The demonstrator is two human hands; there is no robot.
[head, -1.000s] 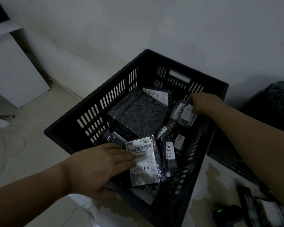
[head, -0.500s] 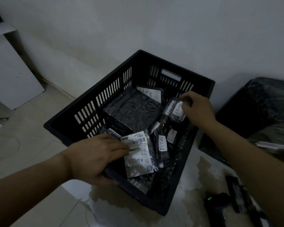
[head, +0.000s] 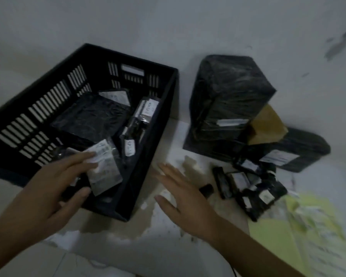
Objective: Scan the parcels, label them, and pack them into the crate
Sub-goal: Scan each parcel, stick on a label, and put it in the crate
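Two hands released, grasping nothing. Rests left hand, fingers straight, on a labelled parcel at the near corner inside the black crate, among several other parcels. Hovers right hand, fingers spread, above the floor between crate and a heap of small parcels. Beyond, large wrapped parcels against the wall.

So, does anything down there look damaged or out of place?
Yes. The floor beside the crate carries a brownish, blotchy stain, like a spill or peeled paint. Right of it, small parcels lie in a loose heap, and yellow-green papers are scattered askew.
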